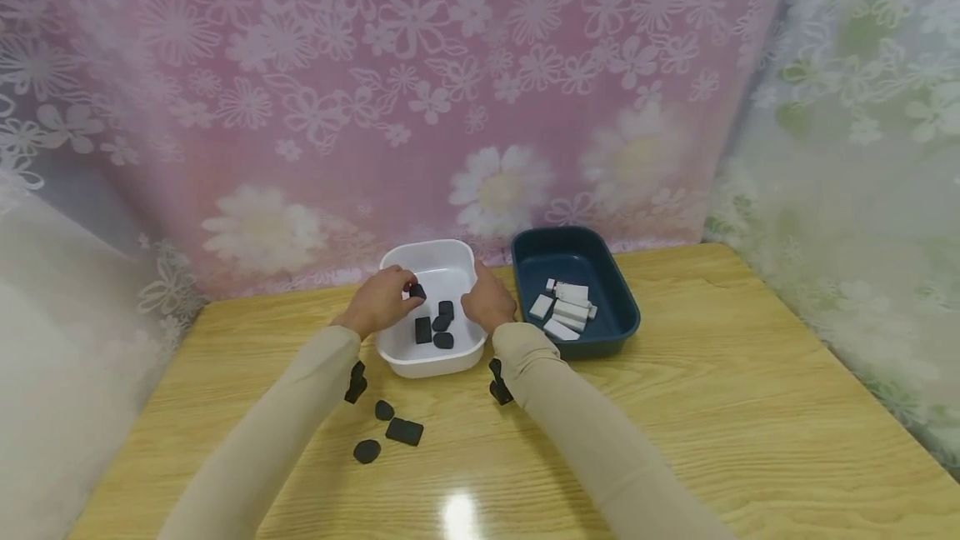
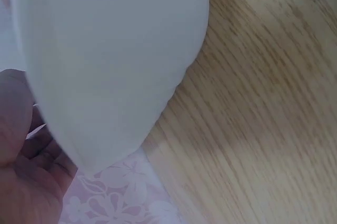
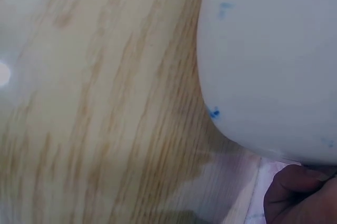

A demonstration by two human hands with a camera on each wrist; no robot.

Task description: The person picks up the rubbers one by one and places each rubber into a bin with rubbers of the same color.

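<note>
In the head view a white plastic basin [image 1: 402,367] stands on the table with several small black pieces [image 1: 423,330] inside. My left hand [image 1: 378,302] reaches over its left rim and pinches a black piece [image 1: 417,292] between thumb and fingers. On the opposite side, my right hand [image 1: 489,300] grips the basin's right rim. The left wrist view shows the left hand [image 2: 26,166] partly behind the basin wall [image 2: 116,66]; the piece is hidden there. Curled fingers of the right hand [image 3: 305,195] show under the basin's edge in the right wrist view.
Right of the white basin stands a dark blue basin [image 1: 628,319] holding several white blocks [image 1: 572,309]. On the wooden table [image 1: 712,407] before the white basin lie a black rectangle [image 1: 405,431] and two rounded black pieces [image 1: 367,451]. A floral curtain [image 1: 420,107] hangs behind.
</note>
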